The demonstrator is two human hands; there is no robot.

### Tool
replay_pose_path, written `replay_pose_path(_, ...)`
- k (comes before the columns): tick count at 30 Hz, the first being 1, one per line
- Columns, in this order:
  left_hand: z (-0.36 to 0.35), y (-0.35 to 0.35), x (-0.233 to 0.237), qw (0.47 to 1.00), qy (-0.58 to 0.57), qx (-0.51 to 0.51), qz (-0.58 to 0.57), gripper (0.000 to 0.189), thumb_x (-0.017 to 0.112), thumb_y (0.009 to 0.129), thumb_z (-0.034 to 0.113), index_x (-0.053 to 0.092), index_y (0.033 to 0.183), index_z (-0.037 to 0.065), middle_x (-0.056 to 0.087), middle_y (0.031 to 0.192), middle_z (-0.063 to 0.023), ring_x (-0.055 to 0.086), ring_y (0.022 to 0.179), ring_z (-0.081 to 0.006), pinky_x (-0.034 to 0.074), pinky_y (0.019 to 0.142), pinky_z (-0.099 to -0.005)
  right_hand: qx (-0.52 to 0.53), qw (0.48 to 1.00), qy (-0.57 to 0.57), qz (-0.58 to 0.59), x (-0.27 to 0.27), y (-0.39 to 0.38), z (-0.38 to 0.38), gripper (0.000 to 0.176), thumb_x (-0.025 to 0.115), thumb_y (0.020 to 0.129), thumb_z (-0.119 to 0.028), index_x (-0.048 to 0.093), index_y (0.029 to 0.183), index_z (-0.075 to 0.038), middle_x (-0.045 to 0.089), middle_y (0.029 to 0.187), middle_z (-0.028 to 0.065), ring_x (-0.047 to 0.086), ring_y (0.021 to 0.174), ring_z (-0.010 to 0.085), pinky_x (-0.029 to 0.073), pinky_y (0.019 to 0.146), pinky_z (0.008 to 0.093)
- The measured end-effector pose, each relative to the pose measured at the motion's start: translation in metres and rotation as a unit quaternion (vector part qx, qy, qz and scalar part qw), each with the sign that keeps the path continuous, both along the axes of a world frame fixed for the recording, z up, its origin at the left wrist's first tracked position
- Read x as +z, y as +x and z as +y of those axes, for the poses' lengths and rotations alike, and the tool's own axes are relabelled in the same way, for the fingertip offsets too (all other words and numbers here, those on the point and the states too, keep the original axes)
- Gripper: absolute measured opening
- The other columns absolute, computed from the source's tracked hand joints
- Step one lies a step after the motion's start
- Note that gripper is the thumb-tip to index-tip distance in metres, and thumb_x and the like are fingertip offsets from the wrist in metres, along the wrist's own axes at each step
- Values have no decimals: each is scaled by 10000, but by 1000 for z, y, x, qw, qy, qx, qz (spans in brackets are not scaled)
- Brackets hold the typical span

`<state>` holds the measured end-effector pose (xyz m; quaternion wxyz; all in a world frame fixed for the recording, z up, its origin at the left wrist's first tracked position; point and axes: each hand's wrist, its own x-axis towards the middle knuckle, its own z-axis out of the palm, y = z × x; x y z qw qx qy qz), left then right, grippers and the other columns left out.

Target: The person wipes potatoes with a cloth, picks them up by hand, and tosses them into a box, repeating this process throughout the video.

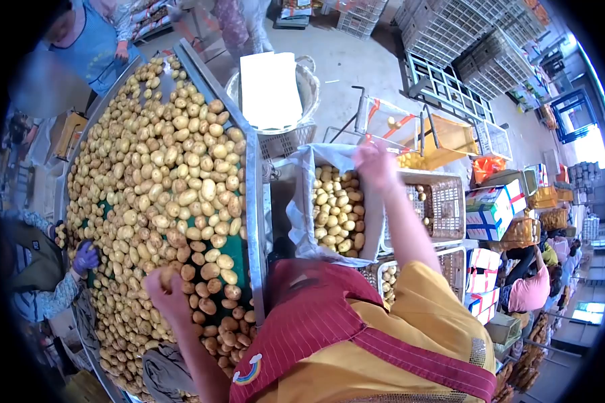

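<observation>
Many potatoes (148,168) cover a metal-edged sorting table (253,195) with a green surface showing in places. Over its near part is my left hand (165,290), its fingers curled round a potato (167,275). My right hand (376,166) reaches out beside a cloth-lined crate (304,195) of potatoes; motion blurs its fingers, so its grip is unclear. Just beyond it, small potatoes (393,123) show in front of a framed bag with orange strips (378,119).
A co-worker's purple-gloved hand (85,258) is over the table's left side; another co-worker in a blue apron (91,47) stands at the far end. A white basket (308,91), a plastic crate (450,201) and a yellow bag (450,144) are near my right arm.
</observation>
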<state>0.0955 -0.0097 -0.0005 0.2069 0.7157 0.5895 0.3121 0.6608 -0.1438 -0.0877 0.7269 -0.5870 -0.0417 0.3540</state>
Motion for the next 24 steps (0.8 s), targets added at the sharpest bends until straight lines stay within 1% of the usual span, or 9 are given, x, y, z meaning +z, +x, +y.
replay_pose_path(2, -21, 74, 20, 994, 5, -103, -36, 297, 756, 798, 135, 654, 1062, 45, 589, 1148, -122, 589, 1045, -269, 512, 867, -381, 260, 939, 125, 185, 16, -94, 2, 394, 500, 1029, -406, 619, 1132, -45, 706, 995, 133, 687, 865, 296, 579, 822, 486)
replay_pose_path(6, -64, 183, 33, 936, 22, -353, 8, 370, 798, 736, 226, 702, 1070, 99, 606, 1204, -90, 590, 1096, -302, 506, 904, -388, 415, 746, 144, 500, 53, -229, -3, 748, 496, 940, -714, 537, 1392, -119, 618, 1316, 113, 611, 1196, 329, 502, 987, 581)
replay_pose_path(9, -80, 214, 39, 898, 6, -421, 128, 467, 783, 760, 344, 710, 1186, 164, 589, 1337, -58, 552, 1205, -321, 427, 1017, -415, 308, 756, 243, 524, 49, -232, -11, 547, 529, 1000, -541, 570, 1344, -118, 613, 1341, 117, 603, 1216, 258, 472, 1065, 457)
replay_pose_path(14, -84, 204, 57, 874, 107, -425, 210, 531, 756, 793, 325, 670, 1303, 209, 470, 1536, -108, 412, 1412, -357, 320, 1129, -485, 146, 782, 242, 555, 34, -179, -51, 261, 604, 937, -279, 637, 1112, -89, 661, 1166, 130, 617, 1131, 309, 494, 981, 533)
replay_pose_path(18, -55, 111, 39, 949, 37, -214, 229, 239, 556, 858, 43, 744, 991, 105, 707, 1240, -103, 655, 1128, -281, 420, 965, -430, -132, 814, 314, 471, 34, -79, -80, 176, 604, 769, -245, 626, 823, -79, 611, 905, 124, 599, 931, 291, 508, 880, 509)
replay_pose_path(19, -44, 55, 9, 953, 173, -201, 149, 178, 564, 862, 47, 735, 903, 67, 745, 1133, -97, 700, 1021, -266, 451, 873, -388, -152, 823, 348, 423, 42, -35, -95, 272, 526, 843, -332, 605, 838, -72, 595, 911, 135, 587, 932, 300, 508, 878, 509)
replay_pose_path(21, -49, -31, 21, 968, 118, -116, 187, 177, 575, 877, 61, 740, 942, 49, 753, 1084, -111, 704, 1025, -277, 465, 958, -415, -204, 836, 390, 327, 55, 51, -123, 474, 386, 989, -499, 559, 928, -62, 561, 1094, 216, 554, 1063, 345, 505, 914, 569)
replay_pose_path(23, -69, -133, 21, 951, 102, -23, 292, 234, 607, 917, 175, 721, 1074, 45, 715, 1179, -144, 676, 1107, -290, 443, 1033, -444, -321, 863, 344, 184, 89, 119, -138, 785, 366, 987, -688, 311, 1555, -149, 273, 1577, 216, 446, 1321, 436, 395, 1055, 702)
replay_pose_path(24, -79, -169, 31, 922, 90, 27, 376, 351, 636, 942, 275, 700, 1200, 45, 673, 1295, -174, 642, 1187, -296, 429, 1054, -450, -408, 837, 310, 194, 97, 137, -139, 804, 434, 980, -661, 250, 1579, -157, 226, 1609, 195, 448, 1324, 441, 406, 1062, 690)
